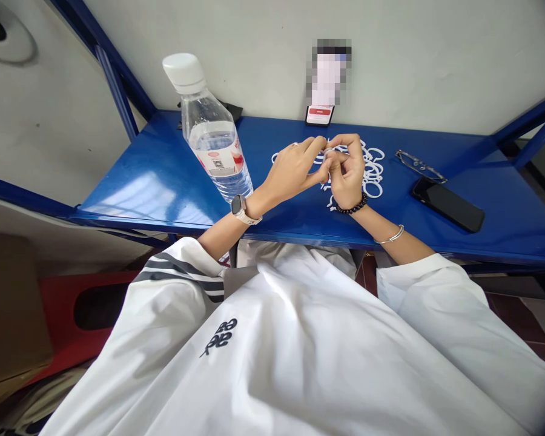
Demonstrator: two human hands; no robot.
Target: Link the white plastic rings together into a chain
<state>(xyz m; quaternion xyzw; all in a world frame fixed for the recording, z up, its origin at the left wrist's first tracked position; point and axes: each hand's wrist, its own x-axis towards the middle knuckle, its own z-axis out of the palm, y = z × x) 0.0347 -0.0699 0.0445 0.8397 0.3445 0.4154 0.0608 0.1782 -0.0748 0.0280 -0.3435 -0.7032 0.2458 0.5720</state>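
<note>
My left hand point(295, 163) and my right hand point(346, 171) meet fingertip to fingertip just above the blue table. Both are closed in a pinch around a small white plastic ring point(329, 151), mostly covered by the fingers. Under and beside my right hand lies a loose pile of white plastic rings point(373, 172), with small white offcut-like bits point(332, 203) near the wrist. A few more white pieces show behind my left hand.
A large water bottle point(218, 151) with a white cap stands left of my left forearm. A lit phone point(319, 115) leans on the wall behind. To the right lie a dark phone point(447, 204) and glasses point(420, 165) on the blue table point(163, 181).
</note>
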